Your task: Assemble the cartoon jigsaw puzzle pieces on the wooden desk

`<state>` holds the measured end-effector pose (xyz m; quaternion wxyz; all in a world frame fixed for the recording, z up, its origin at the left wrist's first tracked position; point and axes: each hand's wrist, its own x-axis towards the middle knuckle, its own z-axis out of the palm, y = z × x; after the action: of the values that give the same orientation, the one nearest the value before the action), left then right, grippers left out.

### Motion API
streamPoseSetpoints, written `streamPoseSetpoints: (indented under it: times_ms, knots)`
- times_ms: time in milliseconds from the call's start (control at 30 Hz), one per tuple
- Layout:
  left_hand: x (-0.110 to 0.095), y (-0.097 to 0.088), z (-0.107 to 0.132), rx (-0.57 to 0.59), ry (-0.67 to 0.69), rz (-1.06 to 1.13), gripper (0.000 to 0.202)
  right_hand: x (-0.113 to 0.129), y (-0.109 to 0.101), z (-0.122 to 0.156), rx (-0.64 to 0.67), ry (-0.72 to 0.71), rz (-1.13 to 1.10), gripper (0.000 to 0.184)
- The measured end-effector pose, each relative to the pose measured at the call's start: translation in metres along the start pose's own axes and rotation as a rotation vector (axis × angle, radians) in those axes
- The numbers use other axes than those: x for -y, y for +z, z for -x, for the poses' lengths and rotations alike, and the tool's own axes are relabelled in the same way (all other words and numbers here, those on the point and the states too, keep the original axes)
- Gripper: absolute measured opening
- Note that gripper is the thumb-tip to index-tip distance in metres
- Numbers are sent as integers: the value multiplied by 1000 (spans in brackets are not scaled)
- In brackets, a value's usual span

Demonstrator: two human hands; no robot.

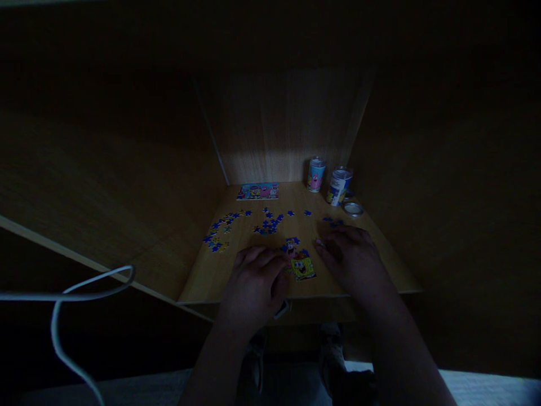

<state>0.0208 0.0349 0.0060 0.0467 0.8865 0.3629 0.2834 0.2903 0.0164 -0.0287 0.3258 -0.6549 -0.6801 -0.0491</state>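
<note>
A partly joined jigsaw puzzle (303, 267) with a yellow cartoon face and a pink figure lies near the front of the wooden board. My left hand (257, 282) rests at its left side, fingers stretched and slightly bent, the tips covering part of that edge. To the right of the puzzle, my right hand (353, 259) is closed in a pinch, with a small puzzle piece (320, 243) at the fingertips, mostly hidden. Loose puzzle pieces (269, 224) lie beyond my hands, and more form a curved group (216, 226) at the left. The scene is dim.
A printed picture card (257, 192) lies at the back. Two cartoon-printed cans (315, 176) (339, 189) stand at the back right, beside a round metal lid (353, 209). Wooden walls (291, 124) enclose the board. A white cable (63, 349) hangs at the left.
</note>
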Motion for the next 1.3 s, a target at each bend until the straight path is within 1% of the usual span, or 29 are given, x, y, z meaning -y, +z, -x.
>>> streamPoseSetpoints:
  times_ms: [200,567,700,833,967,1133,1300]
  knots:
    - [0,0,-1,-7,3,16,25,1,-3,-1,12,-26,-24,25]
    - [-1,-1,-2,15,5,-12,27,3,-6,-3,51,-94,-83,14]
    - [-2,0,-1,22,2,-36,30,5,-7,-2,51,-80,-70,11]
    - [-2,0,0,38,20,-72,41,4,-5,-3,45,-87,-67,11]
    - [-3,0,1,85,40,-109,48,1,-3,-2,47,-86,-74,14]
    - [-1,1,2,123,46,-91,47,3,-4,-2,52,-81,-62,15]
    - [-1,2,1,120,39,-55,45,7,-8,-3,65,-64,-81,17]
